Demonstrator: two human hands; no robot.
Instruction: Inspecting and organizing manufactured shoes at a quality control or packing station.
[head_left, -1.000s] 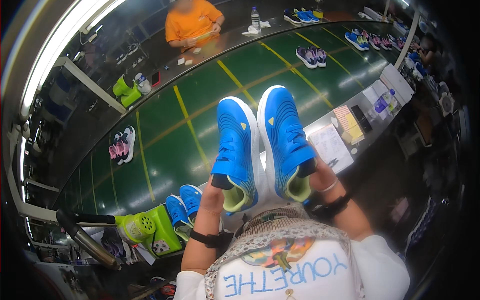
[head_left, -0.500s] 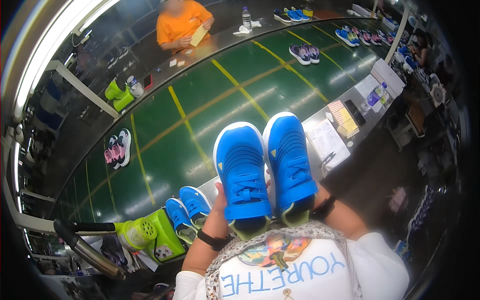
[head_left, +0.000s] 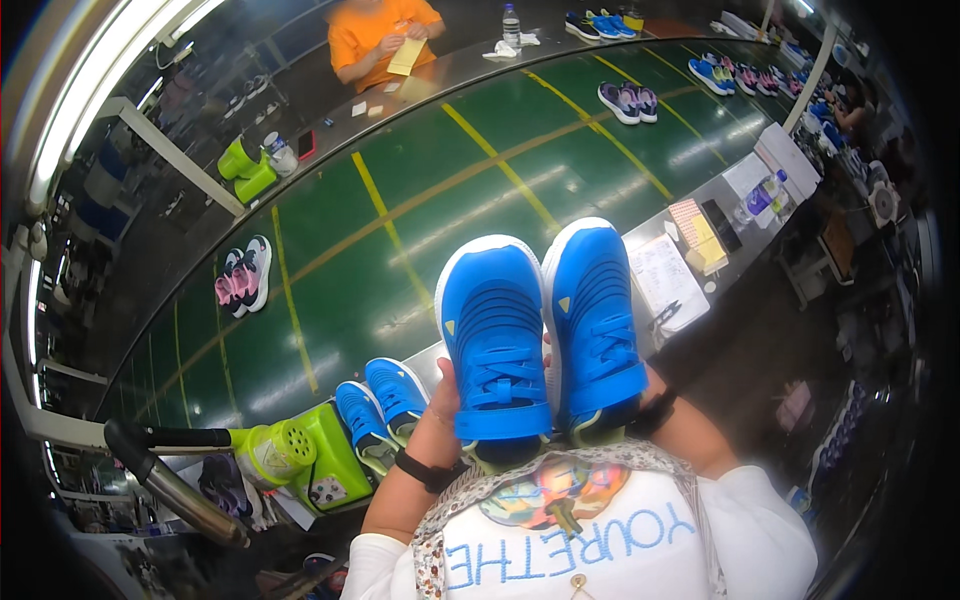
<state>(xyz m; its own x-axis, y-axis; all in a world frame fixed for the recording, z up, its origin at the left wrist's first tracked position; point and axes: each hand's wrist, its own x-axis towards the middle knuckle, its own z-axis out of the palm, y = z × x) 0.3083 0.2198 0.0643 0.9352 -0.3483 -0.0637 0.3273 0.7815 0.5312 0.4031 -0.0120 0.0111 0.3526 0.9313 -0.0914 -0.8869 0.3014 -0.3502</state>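
Two bright blue children's sneakers with white soles are held up side by side before my chest, toes pointing away. My left hand (head_left: 444,398) is closed round the left sneaker (head_left: 497,345), mostly hidden behind it. My right hand (head_left: 650,387) grips the right sneaker (head_left: 594,330), its fingers largely covered by the shoe. Both sneakers have lace-like bands, a strap across the opening and a small yellow triangle on the side. Left of my left wrist, a matching pair of blue sneakers (head_left: 396,388) rests on the metal edge of the bench.
A green conveyor belt (head_left: 420,250) with yellow lines carries pink-and-navy shoes (head_left: 245,275) and purple shoes (head_left: 628,103). A lime-green machine (head_left: 325,460) stands at lower left. Papers with a pen (head_left: 665,290) lie at right. Across the belt, a person in orange (head_left: 380,45) handles yellow paper.
The surroundings have shifted slightly right and down in the view. Both held sneakers have moved slightly right, still side by side in my hands. The person opposite has shifted the yellow paper.
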